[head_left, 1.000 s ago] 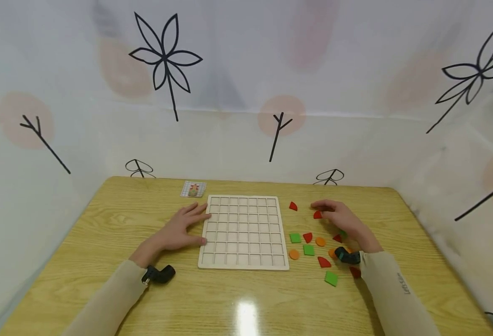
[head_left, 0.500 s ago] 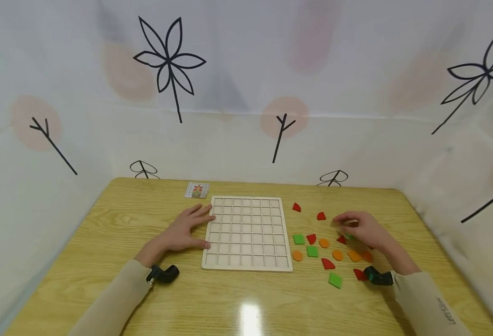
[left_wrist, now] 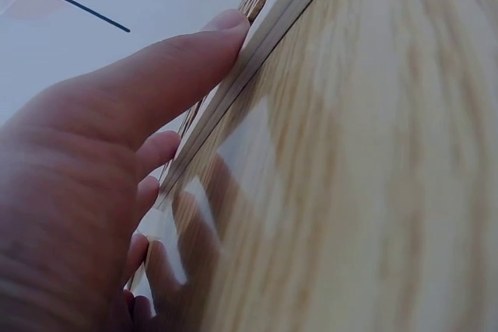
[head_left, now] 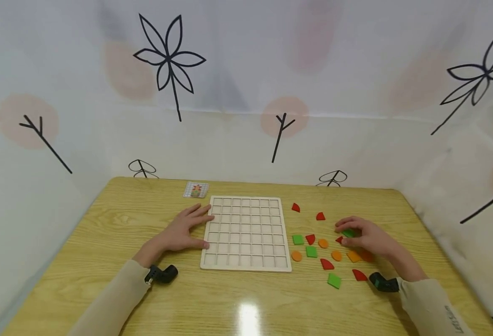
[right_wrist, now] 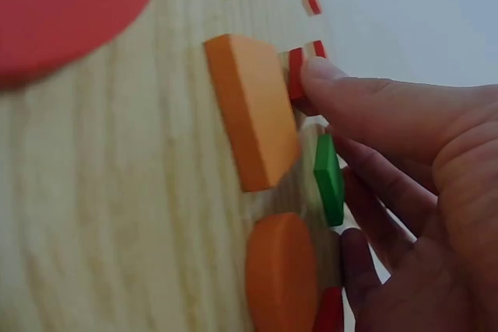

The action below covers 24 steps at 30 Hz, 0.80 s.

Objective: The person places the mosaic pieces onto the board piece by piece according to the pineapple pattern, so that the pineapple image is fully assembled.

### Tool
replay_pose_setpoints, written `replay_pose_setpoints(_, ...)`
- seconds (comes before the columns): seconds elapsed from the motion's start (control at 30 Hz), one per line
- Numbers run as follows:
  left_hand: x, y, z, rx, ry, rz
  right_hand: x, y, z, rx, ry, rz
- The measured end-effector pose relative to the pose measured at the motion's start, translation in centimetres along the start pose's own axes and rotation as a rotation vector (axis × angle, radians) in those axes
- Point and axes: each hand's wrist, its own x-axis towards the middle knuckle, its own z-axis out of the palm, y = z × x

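My left hand [head_left: 179,231] rests with spread fingers along the left edge of a pale wooden grid board [head_left: 246,235]. The left wrist view shows its thumb touching the board's side [left_wrist: 247,52]. On the right, my right hand [head_left: 370,239] hovers low over the loose pieces, fingers loosely bent. A green square tile [head_left: 349,233] lies beneath it, between thumb and fingers, apart from them in the right wrist view. The thumb's tip is at a red quarter-circle tile [head_left: 339,240], partly hidden; whether they touch I cannot tell.
Several red, green and orange tiles lie right of the board, including an orange square [head_left: 353,256] and an orange disc [head_left: 336,255] nearest my right hand. A small pattern card [head_left: 196,190] lies beyond the board's upper left corner. Patterned cloth [head_left: 229,144] encloses the table.
My right hand has moved right and nearer from the upper red tiles to above the green square, its thumb coming down beside a red tile. The left hand has stayed on the board's edge.
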Motion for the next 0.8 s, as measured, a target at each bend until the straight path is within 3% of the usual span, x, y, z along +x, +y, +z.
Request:
replay_pose_setpoints(0.27,-0.1,0.4,-0.5,0.002,0.005,0.006,0.4,-0.3,0.3,-0.005,0.039,0.026)
replay_pose_setpoints(0.63,0.0,0.2,-0.2,-0.002,0.008,0.013,0.5,-1.1,0.2,-0.003,0.052,0.057)
replay_pose_setpoints(0.8,0.0,0.2,-0.1,0.002,0.010,0.019,0.4,-1.1,0.2,-0.006,0.061,0.107)
